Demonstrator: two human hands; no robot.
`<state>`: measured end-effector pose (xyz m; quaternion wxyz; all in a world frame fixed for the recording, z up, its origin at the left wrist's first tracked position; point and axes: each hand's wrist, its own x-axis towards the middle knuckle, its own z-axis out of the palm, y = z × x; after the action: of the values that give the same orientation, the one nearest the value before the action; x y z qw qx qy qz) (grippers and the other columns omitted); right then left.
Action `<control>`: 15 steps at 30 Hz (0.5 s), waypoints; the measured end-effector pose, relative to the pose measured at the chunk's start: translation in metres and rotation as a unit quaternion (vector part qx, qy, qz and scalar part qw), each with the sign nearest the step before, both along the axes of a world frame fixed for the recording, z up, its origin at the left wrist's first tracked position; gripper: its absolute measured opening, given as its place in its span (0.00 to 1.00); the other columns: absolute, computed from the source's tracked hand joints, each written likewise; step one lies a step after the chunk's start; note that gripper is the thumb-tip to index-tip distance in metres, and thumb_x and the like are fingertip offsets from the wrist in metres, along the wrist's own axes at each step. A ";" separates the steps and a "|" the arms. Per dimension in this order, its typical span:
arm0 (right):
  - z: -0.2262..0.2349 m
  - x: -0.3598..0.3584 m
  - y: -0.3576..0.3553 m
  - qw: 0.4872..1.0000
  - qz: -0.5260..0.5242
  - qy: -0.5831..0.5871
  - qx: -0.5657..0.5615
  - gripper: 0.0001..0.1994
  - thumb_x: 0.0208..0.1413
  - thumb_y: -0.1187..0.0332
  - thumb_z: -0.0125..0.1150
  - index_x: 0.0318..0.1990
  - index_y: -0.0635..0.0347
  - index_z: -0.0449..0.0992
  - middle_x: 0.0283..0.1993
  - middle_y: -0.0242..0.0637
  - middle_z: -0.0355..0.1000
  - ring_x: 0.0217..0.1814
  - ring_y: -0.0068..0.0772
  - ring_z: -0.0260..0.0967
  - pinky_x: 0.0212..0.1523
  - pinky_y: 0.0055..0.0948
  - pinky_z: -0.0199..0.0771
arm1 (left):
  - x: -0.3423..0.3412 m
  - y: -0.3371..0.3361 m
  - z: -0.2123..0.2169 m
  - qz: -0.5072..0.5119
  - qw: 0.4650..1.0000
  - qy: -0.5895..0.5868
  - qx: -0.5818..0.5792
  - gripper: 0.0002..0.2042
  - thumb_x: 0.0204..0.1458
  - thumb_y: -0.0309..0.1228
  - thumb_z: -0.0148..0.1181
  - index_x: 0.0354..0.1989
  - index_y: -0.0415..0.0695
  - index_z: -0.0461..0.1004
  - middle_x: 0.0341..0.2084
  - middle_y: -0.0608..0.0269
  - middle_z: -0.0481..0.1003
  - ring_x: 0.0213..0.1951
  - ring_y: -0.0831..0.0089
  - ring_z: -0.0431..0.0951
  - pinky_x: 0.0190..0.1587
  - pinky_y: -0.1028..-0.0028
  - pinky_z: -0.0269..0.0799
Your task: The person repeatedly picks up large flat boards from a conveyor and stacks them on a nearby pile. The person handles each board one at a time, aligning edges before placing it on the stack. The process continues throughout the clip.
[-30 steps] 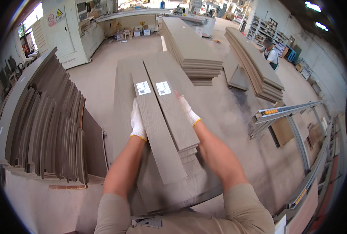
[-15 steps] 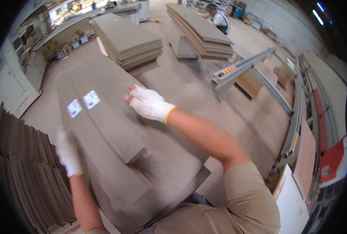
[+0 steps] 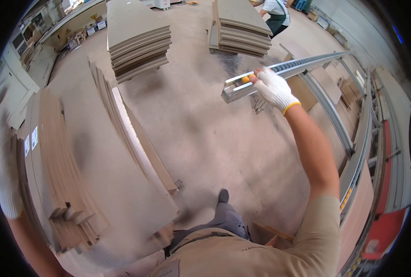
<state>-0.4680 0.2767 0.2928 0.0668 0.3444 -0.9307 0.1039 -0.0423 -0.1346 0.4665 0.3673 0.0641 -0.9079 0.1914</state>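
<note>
My left hand (image 3: 3, 152), in a white knitted glove, is at the far left, smeared by motion. It is beside a long brown board (image 3: 32, 159) with white labels; whether it grips the board's edge I cannot tell. Just right of that lies a pile of narrow brown strips (image 3: 55, 138) on a wide brown panel (image 3: 115, 157). My right hand (image 3: 272, 90), gloved with bare fingertips, is stretched out with nothing visible in it. In the picture it overlaps the near end of a metal roller rail (image 3: 242, 87); contact is unclear.
Two stacks of brown panels, one far left of centre (image 3: 141, 44) and one farther right (image 3: 242, 32), stand on the floor. Behind the right stack a person (image 3: 278, 16) bends over. A metal frame (image 3: 330, 115) runs along the right. White cabinets (image 3: 14, 85) stand at left.
My view has turned to the right, so the labelled boards now sit at the far left. My right hand has moved away from the boards, over to the roller rail.
</note>
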 end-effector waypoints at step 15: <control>-0.086 -0.180 0.009 0.994 0.089 0.039 0.044 0.22 0.65 0.53 0.49 0.47 0.63 0.81 0.55 0.48 0.76 0.64 0.51 0.67 0.66 0.43 0.64 | -0.280 0.059 0.007 -0.030 0.966 -0.250 0.067 0.19 0.59 0.39 0.59 0.51 0.37 0.77 0.50 0.45 0.77 0.54 0.46 0.76 0.59 0.56 0.73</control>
<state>-0.6484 0.2860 0.2068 0.0778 0.4323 -0.8967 0.0547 -0.3218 -0.0756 0.4734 0.1294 0.0121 -0.9831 0.1287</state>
